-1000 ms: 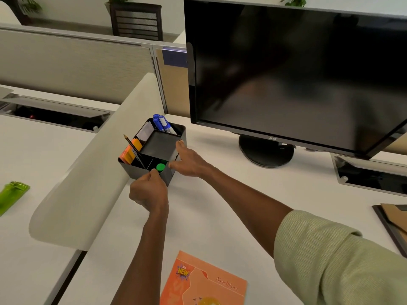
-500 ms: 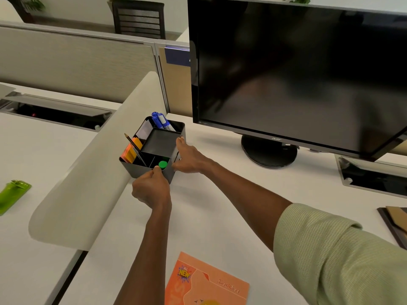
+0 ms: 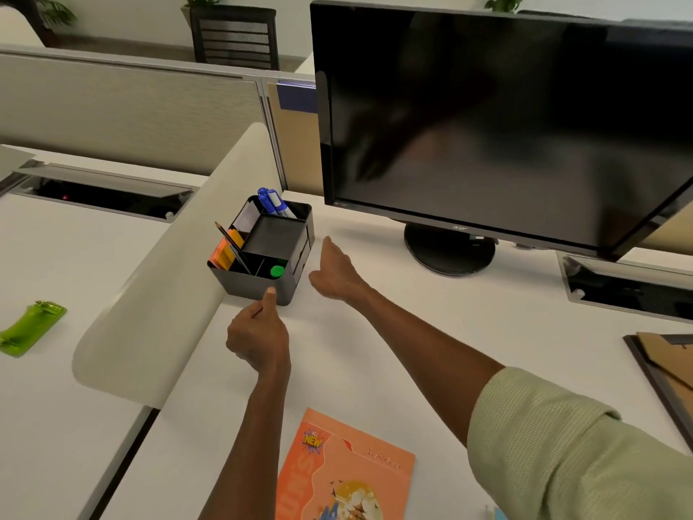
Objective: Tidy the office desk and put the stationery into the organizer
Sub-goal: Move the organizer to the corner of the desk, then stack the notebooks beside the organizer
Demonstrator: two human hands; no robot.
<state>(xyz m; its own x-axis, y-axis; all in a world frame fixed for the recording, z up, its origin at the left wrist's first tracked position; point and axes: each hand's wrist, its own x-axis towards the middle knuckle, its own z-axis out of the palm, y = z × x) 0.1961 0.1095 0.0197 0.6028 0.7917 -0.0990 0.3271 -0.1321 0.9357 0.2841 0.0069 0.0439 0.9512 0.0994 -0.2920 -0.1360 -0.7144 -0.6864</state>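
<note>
A black desk organizer (image 3: 258,287) stands against the low white divider, left of the monitor. It holds blue markers (image 3: 270,200) at the back, a pencil (image 3: 232,245) and orange sticky notes (image 3: 223,253) on the left, and a green-capped item (image 3: 277,271) at the front. My left hand (image 3: 258,334) hovers just in front of the organizer, fingers curled and thumb up near its front wall, holding nothing. Just right of the organizer is my right hand (image 3: 335,273), empty, fingers loosely apart and off the box.
A black monitor (image 3: 502,125) on a round stand fills the back right. An orange booklet (image 3: 341,471) lies near the front edge. A dark folder with brown card (image 3: 667,369) sits far right. A green stapler (image 3: 30,328) lies on the neighbouring desk at left.
Both hands have let go of the organizer and drawn back a little toward me; the organizer stays put beside the divider.
</note>
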